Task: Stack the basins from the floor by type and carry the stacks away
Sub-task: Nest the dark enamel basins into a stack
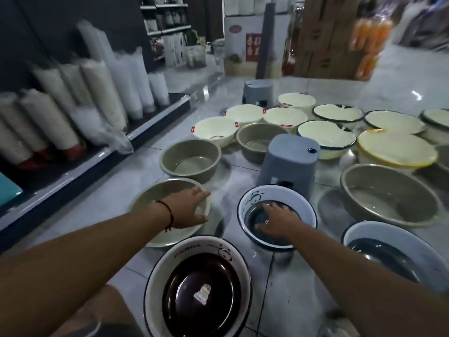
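Note:
Many basins stand on the tiled floor. My left hand (188, 209) reaches across a beige basin (145, 203); its fingers lie over the right rim with the thumb spread. My right hand (275, 218) rests flat with spread fingers inside a small white panda-print basin with a dark bottom (303, 205). A larger panda basin (167, 261) sits nearest me, and another dark-bottomed one (393, 232) is at the right. Two grey-green basins (192, 149) stand behind, and a wide one (364, 181) is at the right. Farther back are cream plastic basins (213, 127) and cream enamel basins (325, 135).
A grey plastic stool (289, 161) stands among the basins just behind the small panda basin, and a second stool (258, 91) is farther back. A low shelf (97, 156) with stacked white cups runs along the left. Cardboard boxes (320, 32) stand at the back.

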The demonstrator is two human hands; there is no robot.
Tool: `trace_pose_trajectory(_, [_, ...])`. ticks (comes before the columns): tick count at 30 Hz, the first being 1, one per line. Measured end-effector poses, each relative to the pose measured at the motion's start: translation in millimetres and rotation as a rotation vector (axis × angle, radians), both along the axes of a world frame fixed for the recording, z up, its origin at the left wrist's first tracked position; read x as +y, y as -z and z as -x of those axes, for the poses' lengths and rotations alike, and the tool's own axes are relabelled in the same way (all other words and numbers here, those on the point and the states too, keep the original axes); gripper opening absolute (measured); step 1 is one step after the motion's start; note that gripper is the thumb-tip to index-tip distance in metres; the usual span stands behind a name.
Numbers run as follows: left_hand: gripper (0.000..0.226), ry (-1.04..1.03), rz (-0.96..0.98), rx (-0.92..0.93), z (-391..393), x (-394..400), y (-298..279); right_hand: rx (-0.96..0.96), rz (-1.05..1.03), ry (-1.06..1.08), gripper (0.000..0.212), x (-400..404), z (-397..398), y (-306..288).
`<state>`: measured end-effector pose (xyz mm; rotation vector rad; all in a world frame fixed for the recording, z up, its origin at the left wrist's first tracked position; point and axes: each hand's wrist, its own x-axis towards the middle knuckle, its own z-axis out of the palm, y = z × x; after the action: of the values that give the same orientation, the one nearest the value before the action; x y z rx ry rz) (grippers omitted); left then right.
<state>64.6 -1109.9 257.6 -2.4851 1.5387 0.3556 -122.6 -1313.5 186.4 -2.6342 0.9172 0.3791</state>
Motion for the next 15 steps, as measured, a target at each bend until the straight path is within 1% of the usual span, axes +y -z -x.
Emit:
trace_pose_trajectory(4, [0.083,0.029,-0.06,0.009,-2,5,41,0.13,-0.025,0.035,0.081,-13,8,35])
trace_pose_trajectory(7, [0.082,-0.072,-0.095,0.062,-19,20,85,0.184,-0.062,0.05,0.081,-20,2,76])
trace_pose_trajectory(10, [0.09,-0.133,-0.192,0.096,-41,28,119,0.247,-0.081,0.06,0.078,-22,-10,115])
trace_pose_trajectory(12, [0.09,-0.147,-0.204,0.105,-51,19,127,0.275,-0.121,0.089,0.078,-22,-20,138])
trace_pose_trajectory(15, [0.08,-0.124,-0.157,0.114,-54,-4,130,0.298,-0.17,0.133,0.08,-25,-33,167])
